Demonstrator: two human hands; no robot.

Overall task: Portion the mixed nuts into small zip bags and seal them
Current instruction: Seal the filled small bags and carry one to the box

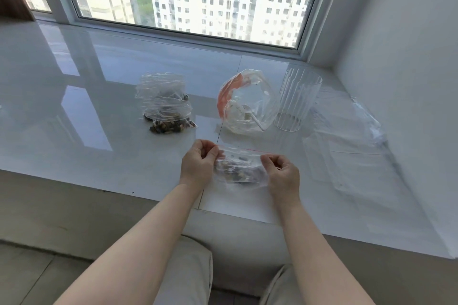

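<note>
Left hand: the left hand pinched the left end of the bag's top edge, with the thumb and fingers curled on it.
Right hand: the right hand pinched the right end of the same edge in the same way.
Bag: it hung between the two hands, just above the near edge of the sill, with nuts at its bottom.
Long axis: the red zip line ran left to right, from one pinch to the other.
Coming move: probably pressing along the zip; both hands were equally near, each at one end.
Seal: I could not tell if it was already closed.
Farther: filled bags lay well apart at the left, a large bag stood beside a ribbed cup, and flat empty bags lay at the right.
</note>
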